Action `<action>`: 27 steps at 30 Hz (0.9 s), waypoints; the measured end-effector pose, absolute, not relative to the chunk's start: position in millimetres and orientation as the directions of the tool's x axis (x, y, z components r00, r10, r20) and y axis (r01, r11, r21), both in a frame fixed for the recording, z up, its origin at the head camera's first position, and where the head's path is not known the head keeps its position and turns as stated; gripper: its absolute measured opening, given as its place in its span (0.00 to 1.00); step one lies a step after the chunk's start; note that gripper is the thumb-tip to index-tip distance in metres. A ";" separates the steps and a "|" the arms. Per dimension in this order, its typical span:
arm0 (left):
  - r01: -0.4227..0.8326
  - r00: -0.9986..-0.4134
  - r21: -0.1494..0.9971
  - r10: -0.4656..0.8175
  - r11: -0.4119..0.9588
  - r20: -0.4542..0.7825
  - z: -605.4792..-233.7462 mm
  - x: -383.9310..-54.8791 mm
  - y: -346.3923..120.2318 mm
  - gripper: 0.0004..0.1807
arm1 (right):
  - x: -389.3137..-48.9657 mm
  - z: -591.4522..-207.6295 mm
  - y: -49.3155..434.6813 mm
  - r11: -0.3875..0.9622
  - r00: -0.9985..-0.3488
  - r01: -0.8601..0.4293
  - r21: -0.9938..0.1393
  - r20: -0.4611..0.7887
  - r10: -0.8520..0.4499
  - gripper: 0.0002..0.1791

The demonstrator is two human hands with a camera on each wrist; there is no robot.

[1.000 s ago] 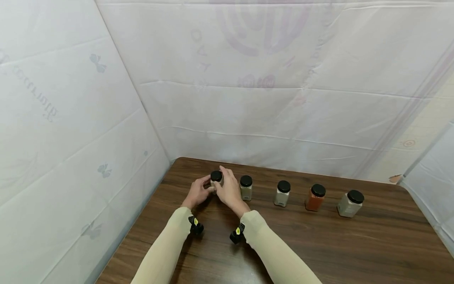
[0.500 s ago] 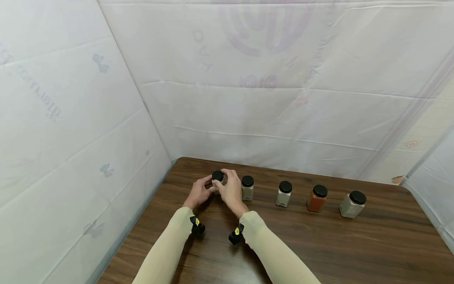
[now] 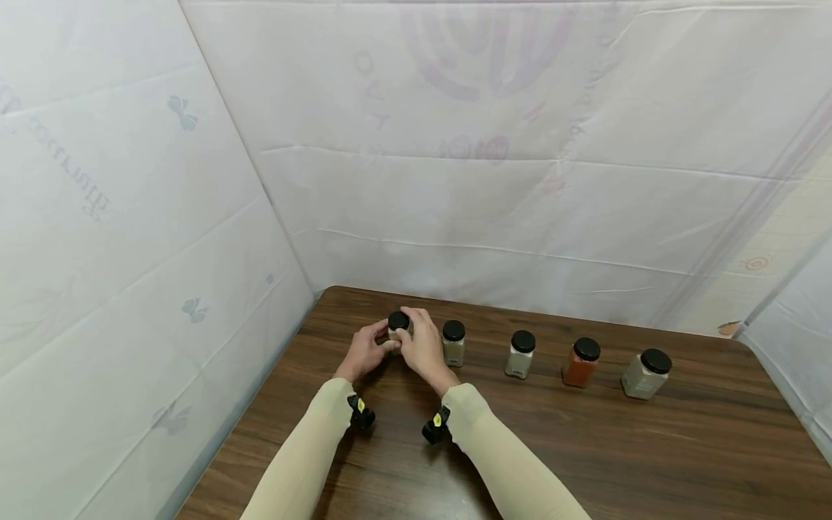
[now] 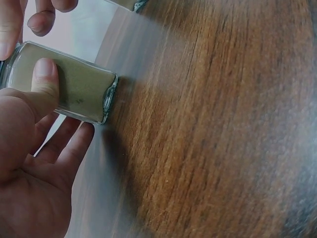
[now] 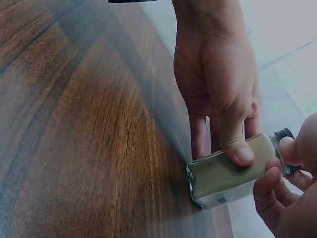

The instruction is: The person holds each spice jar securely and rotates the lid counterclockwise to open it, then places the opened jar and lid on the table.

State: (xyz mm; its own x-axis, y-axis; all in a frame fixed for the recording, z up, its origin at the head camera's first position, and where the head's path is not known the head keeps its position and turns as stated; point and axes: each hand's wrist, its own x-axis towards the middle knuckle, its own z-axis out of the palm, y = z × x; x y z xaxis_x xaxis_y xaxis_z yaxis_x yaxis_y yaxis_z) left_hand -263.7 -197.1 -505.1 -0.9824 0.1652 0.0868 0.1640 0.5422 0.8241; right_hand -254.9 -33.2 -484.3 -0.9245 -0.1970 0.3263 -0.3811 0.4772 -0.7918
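Observation:
In the head view, a glass spice jar (image 3: 395,335) with a black lid (image 3: 399,320) stands at the left end of a row of jars. My left hand (image 3: 365,352) holds its body, thumb on the near side and fingers behind. Olive-brown powder shows through the glass jar (image 4: 84,87) in the left wrist view. My right hand (image 3: 422,350) grips the lid from the right. In the right wrist view, its thumb and fingers close around the black lid (image 5: 283,135) at the jar's neck, while the left hand (image 5: 218,84) reaches in from above.
To the right stand a greenish-powder jar (image 3: 453,350), a pale-powder jar (image 3: 518,362), an orange-red-powder jar (image 3: 578,368) and a whitish-powder jar (image 3: 640,379), all black-lidded. The brown wooden table (image 3: 585,448) meets white sheet walls (image 3: 487,217) behind and at the left.
My right hand has shifted slightly around the lid. The left hand and the jar stay in about the same place, and the other jars have not moved.

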 end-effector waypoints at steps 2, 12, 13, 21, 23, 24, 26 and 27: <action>0.158 -0.984 0.824 0.159 0.544 0.083 -504.9 -263.7 -196.9 0.31 | -254.8 -483.9 -33.1 0.474 -0.927 -0.376 -0.796 0.315 -0.206 0.27; 0.161 -0.985 0.809 0.149 0.566 0.093 -506.4 -263.2 -196.7 0.29 | -252.4 -487.1 -38.6 0.479 -0.942 -0.324 -0.816 0.326 -0.081 0.32; 0.163 -0.984 0.808 0.148 0.567 0.094 -506.7 -263.1 -196.7 0.29 | -252.5 -488.0 -39.4 0.485 -0.943 -0.316 -0.816 0.328 -0.062 0.32; 0.162 -0.986 0.805 0.135 0.570 0.102 -507.2 -263.4 -196.3 0.28 | -253.7 -490.7 -43.3 0.452 -0.950 -0.274 -0.849 0.311 0.007 0.30; 0.164 -0.985 0.806 0.140 0.569 0.102 -506.8 -263.2 -196.2 0.28 | -254.1 -491.3 -43.5 0.447 -0.948 -0.282 -0.849 0.318 0.007 0.29; 0.166 -0.984 0.806 0.144 0.568 0.102 -506.6 -263.2 -196.1 0.28 | -254.3 -491.4 -43.3 0.444 -0.947 -0.287 -0.849 0.322 0.004 0.28; 0.161 -0.985 0.808 0.147 0.567 0.093 -505.8 -263.3 -196.1 0.29 | -254.6 -490.9 -43.3 0.451 -0.944 -0.298 -0.841 0.330 -0.008 0.27; 0.155 -0.985 0.810 0.146 0.566 0.087 -505.6 -263.5 -196.4 0.29 | -254.3 -490.3 -43.0 0.456 -0.943 -0.303 -0.837 0.332 -0.018 0.27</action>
